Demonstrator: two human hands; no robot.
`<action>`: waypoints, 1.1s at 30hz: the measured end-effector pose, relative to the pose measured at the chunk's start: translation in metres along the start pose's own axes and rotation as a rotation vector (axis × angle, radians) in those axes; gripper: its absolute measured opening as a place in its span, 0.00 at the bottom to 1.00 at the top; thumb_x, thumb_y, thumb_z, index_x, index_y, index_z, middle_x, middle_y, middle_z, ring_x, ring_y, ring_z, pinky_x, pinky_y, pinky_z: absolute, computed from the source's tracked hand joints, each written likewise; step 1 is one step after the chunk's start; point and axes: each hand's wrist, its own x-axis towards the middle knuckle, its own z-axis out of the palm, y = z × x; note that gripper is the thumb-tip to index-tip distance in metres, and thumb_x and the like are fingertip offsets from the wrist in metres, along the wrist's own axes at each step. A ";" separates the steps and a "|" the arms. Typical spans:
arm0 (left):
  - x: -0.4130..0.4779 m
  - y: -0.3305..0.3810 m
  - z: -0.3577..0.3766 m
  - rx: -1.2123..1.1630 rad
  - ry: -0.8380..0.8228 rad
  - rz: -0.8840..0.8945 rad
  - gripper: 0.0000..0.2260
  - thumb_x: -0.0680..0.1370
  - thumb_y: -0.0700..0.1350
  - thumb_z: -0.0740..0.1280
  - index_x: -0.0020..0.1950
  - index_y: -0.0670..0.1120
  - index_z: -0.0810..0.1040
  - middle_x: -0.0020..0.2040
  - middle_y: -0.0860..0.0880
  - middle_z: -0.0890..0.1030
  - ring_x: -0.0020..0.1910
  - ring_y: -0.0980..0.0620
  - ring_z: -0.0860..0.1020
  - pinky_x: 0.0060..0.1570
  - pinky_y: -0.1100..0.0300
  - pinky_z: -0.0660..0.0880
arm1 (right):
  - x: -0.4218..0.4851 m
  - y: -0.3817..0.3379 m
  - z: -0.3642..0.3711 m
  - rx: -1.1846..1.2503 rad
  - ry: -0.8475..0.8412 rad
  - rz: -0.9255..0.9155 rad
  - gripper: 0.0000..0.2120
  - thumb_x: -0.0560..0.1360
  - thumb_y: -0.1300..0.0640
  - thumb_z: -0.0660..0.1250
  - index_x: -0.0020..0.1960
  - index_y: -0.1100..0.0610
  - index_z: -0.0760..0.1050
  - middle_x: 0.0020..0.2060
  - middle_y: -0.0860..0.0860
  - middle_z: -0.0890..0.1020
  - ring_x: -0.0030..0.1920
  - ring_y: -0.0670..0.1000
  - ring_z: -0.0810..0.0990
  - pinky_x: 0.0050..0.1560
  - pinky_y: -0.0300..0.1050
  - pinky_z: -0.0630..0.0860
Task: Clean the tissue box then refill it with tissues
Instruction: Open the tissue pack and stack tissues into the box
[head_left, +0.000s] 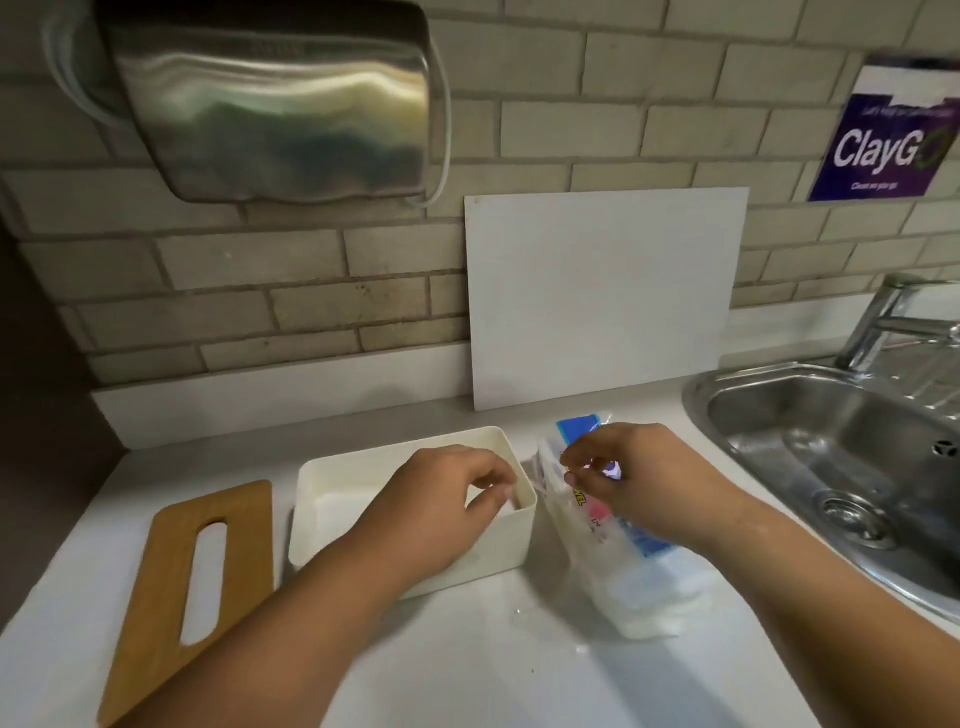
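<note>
A white open tissue box (332, 483) stands on the counter, lid off. Its wooden lid (171, 587) with a long slot lies flat to the left. A clear plastic pack of tissues (639, 577) with blue print stands just right of the box. My left hand (441, 499) reaches over the box's right end, and its fingers pinch the pack's plastic edge. My right hand (623, 467) pinches the top of the pack from the other side. The inside of the box is partly hidden by my left hand.
A steel sink (841, 441) with a tap (893, 322) lies at the right. A white board (602, 296) leans on the brick wall behind. A steel dispenser (280, 98) hangs on the wall at upper left. Water drops lie on the white counter (467, 649).
</note>
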 end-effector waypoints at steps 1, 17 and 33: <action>0.001 0.006 0.006 -0.005 -0.011 0.019 0.06 0.78 0.50 0.66 0.51 0.55 0.82 0.48 0.60 0.82 0.49 0.64 0.78 0.53 0.62 0.75 | -0.007 0.003 -0.004 0.008 0.013 0.026 0.04 0.74 0.49 0.67 0.46 0.45 0.81 0.41 0.43 0.82 0.39 0.40 0.77 0.42 0.33 0.72; 0.012 0.066 0.101 0.168 -0.171 0.068 0.14 0.72 0.55 0.71 0.53 0.52 0.73 0.55 0.52 0.76 0.53 0.48 0.76 0.51 0.54 0.73 | -0.087 0.075 0.021 -0.217 0.018 0.402 0.17 0.80 0.50 0.56 0.66 0.44 0.73 0.58 0.49 0.79 0.59 0.51 0.76 0.55 0.42 0.71; 0.017 0.068 0.111 0.159 -0.129 0.104 0.03 0.77 0.47 0.63 0.45 0.50 0.75 0.48 0.50 0.78 0.46 0.47 0.76 0.44 0.56 0.72 | -0.073 0.066 0.049 0.316 0.272 0.693 0.18 0.72 0.49 0.71 0.59 0.54 0.75 0.53 0.51 0.81 0.50 0.52 0.78 0.43 0.42 0.72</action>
